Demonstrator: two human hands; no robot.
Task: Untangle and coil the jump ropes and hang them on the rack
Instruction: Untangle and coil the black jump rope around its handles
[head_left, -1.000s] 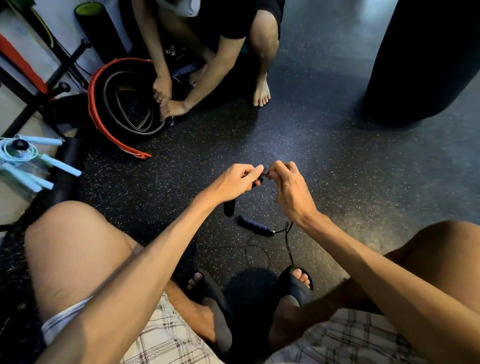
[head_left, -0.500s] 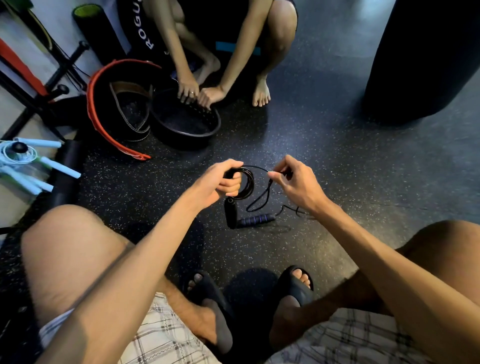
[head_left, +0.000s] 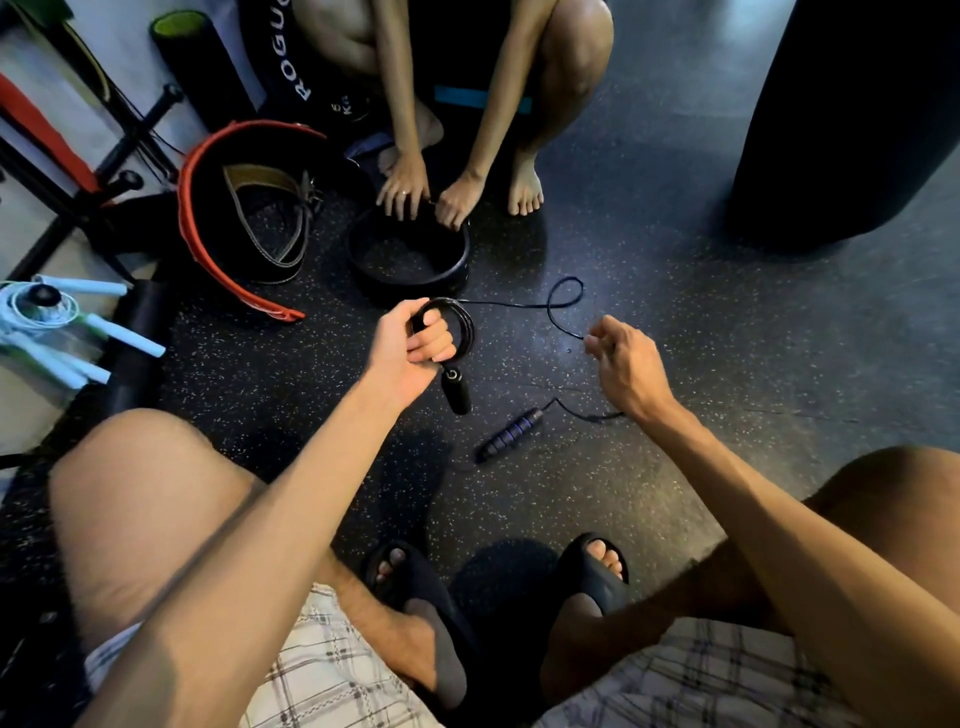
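One black rope (head_left: 563, 296), part-wound: the left hand (head_left: 410, 348) grips a small coil (head_left: 464, 325) of it, fingers curled through the ring, with one handle (head_left: 456, 391) hanging just below the fist. From the coil the cord runs out above the floor (head_left: 675, 291), makes a single loop, and meets the loosely curled fingertips of the right hand (head_left: 628, 369), which pinch it lightly. It emerges under that wrist and ends in the second handle (head_left: 511, 434), lying on the floor between the hands.
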